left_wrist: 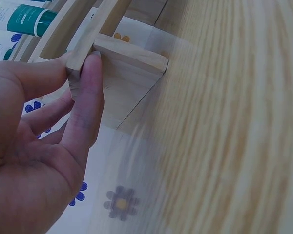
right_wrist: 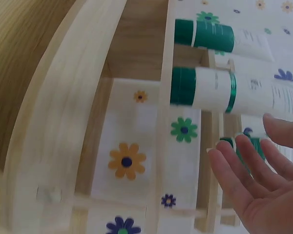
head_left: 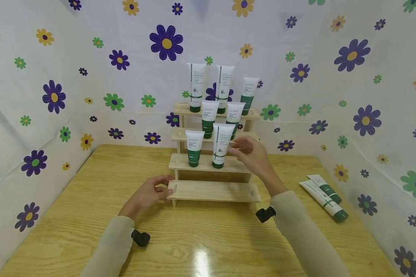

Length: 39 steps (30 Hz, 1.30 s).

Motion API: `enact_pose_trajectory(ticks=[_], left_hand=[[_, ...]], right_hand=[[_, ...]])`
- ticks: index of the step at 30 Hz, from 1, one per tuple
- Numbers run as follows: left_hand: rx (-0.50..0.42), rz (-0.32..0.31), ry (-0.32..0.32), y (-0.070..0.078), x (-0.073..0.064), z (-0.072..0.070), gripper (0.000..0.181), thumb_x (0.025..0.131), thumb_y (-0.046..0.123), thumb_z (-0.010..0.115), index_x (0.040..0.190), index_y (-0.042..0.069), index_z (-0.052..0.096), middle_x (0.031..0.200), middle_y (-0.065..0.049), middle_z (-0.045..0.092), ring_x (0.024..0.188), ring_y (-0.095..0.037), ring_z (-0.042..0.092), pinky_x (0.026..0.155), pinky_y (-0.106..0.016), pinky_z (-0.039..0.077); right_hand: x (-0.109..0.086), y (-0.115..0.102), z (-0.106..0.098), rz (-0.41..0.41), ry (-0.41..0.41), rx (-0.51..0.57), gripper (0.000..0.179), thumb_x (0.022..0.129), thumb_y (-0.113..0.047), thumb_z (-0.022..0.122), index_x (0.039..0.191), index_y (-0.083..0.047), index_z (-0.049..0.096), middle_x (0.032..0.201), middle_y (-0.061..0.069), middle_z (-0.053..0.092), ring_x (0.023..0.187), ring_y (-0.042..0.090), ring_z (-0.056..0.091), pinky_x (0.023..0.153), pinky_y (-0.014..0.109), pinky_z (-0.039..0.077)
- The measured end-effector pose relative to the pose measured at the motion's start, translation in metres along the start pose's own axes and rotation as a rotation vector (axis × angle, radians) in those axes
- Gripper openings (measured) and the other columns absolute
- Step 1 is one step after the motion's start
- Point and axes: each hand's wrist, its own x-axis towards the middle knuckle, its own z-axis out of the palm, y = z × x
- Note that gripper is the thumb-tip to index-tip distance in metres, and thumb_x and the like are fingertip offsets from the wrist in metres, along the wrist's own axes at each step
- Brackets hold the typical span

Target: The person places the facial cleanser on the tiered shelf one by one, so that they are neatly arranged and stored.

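Note:
My left hand [head_left: 148, 195] pinches the left end of the lowest board of a stepped wooden shelf [head_left: 213, 191], thumb above and fingers beneath; the left wrist view shows the grip on the board's corner [left_wrist: 80, 56]. My right hand [head_left: 254, 157] is beside a tall white tube [head_left: 222, 144] with a green cap, on the tier above. Its fingers are spread and relaxed, and in the right wrist view they hold nothing, with a small space between them and the tube [right_wrist: 212, 90]. To that tube's left stands a shorter white-and-green tube [head_left: 194, 148].
Two more short tubes stand on the third tier, such as one [head_left: 208, 119] at left. Three tubes, including a tall one [head_left: 196, 86], stand on top. Two tubes [head_left: 322, 200] lie on the wooden table [head_left: 180, 234] at right. Flower-patterned cloth [head_left: 131, 100] surrounds the table.

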Motion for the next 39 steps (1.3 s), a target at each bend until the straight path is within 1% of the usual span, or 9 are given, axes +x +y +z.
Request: enact_pose_trajectory(ticks=[4, 6, 9, 13, 18, 21, 25, 33, 39], left_hand=[[0.013, -0.004, 0.007, 0.0, 0.0, 0.001, 0.05, 0.102, 0.011, 0.066, 0.149, 0.007, 0.051, 0.134, -0.022, 0.054, 0.101, -0.02, 0.069, 0.085, -0.033, 0.064], [0.012, -0.01, 0.012, 0.0, 0.0, 0.001, 0.049, 0.101, 0.011, 0.066, 0.148, 0.007, 0.051, 0.134, -0.022, 0.054, 0.101, -0.02, 0.069, 0.084, -0.033, 0.064], [0.016, -0.004, 0.008, -0.001, 0.0, 0.001, 0.049, 0.102, 0.011, 0.065, 0.149, 0.007, 0.051, 0.134, -0.022, 0.054, 0.101, -0.02, 0.069, 0.085, -0.034, 0.064], [0.015, -0.006, 0.003, 0.0, -0.002, 0.002, 0.049, 0.102, 0.011, 0.065, 0.149, 0.007, 0.051, 0.134, -0.022, 0.054, 0.1, -0.02, 0.069, 0.087, -0.036, 0.064], [0.012, -0.012, 0.0, 0.001, -0.003, 0.002, 0.05, 0.102, 0.012, 0.066, 0.149, 0.008, 0.051, 0.135, -0.022, 0.053, 0.099, -0.02, 0.069, 0.088, -0.037, 0.064], [0.017, -0.005, 0.0, 0.002, -0.003, 0.002, 0.05, 0.102, 0.012, 0.065, 0.15, 0.007, 0.05, 0.136, -0.023, 0.053, 0.099, -0.02, 0.069, 0.088, -0.038, 0.064], [0.019, -0.001, 0.002, 0.002, -0.003, 0.001, 0.05, 0.102, 0.011, 0.065, 0.15, 0.007, 0.05, 0.135, -0.023, 0.053, 0.099, -0.02, 0.069, 0.087, -0.038, 0.064], [0.011, 0.01, -0.004, 0.001, -0.003, 0.0, 0.05, 0.102, 0.011, 0.064, 0.15, 0.005, 0.049, 0.135, -0.023, 0.053, 0.1, -0.02, 0.069, 0.087, -0.037, 0.064], [0.011, 0.019, -0.01, 0.001, -0.003, 0.0, 0.05, 0.102, 0.01, 0.064, 0.149, 0.004, 0.049, 0.133, -0.024, 0.053, 0.1, -0.02, 0.069, 0.086, -0.037, 0.064]], right_hand=[[-0.008, 0.013, -0.018, 0.017, -0.023, -0.017, 0.035, 0.101, -0.018, 0.068, 0.129, 0.001, 0.06, 0.125, 0.023, 0.07, 0.105, 0.04, 0.071, 0.08, 0.032, 0.064], [-0.012, 0.019, -0.029, 0.017, -0.033, -0.04, 0.035, 0.102, -0.017, 0.067, 0.13, 0.002, 0.06, 0.126, 0.025, 0.069, 0.104, 0.042, 0.071, 0.078, 0.028, 0.064], [-0.017, 0.027, -0.045, 0.026, -0.04, -0.088, 0.036, 0.102, -0.016, 0.066, 0.131, 0.004, 0.058, 0.127, 0.028, 0.068, 0.105, 0.045, 0.071, 0.078, 0.03, 0.064], [-0.026, 0.038, -0.066, 0.065, -0.054, -0.153, 0.037, 0.104, -0.017, 0.064, 0.133, 0.005, 0.058, 0.128, 0.03, 0.067, 0.107, 0.046, 0.071, 0.078, 0.034, 0.065], [-0.034, 0.053, -0.094, 0.11, -0.095, -0.223, 0.037, 0.104, -0.017, 0.062, 0.132, 0.008, 0.057, 0.128, 0.035, 0.064, 0.106, 0.047, 0.071, 0.079, 0.04, 0.065], [-0.037, 0.066, -0.113, 0.143, -0.126, -0.29, 0.039, 0.104, -0.018, 0.062, 0.132, 0.01, 0.056, 0.127, 0.036, 0.064, 0.106, 0.047, 0.071, 0.078, 0.041, 0.065], [-0.042, 0.08, -0.135, 0.211, -0.153, -0.364, 0.043, 0.105, -0.019, 0.061, 0.135, 0.01, 0.054, 0.129, 0.038, 0.062, 0.107, 0.047, 0.07, 0.078, 0.043, 0.065], [-0.052, 0.105, -0.165, 0.324, -0.159, -0.416, 0.047, 0.105, -0.02, 0.06, 0.138, 0.012, 0.049, 0.133, 0.042, 0.057, 0.104, 0.047, 0.069, 0.079, 0.046, 0.065], [-0.056, 0.126, -0.187, 0.388, -0.245, -0.455, 0.05, 0.103, -0.016, 0.06, 0.135, 0.019, 0.047, 0.13, 0.045, 0.055, 0.104, 0.049, 0.068, 0.079, 0.047, 0.065]])
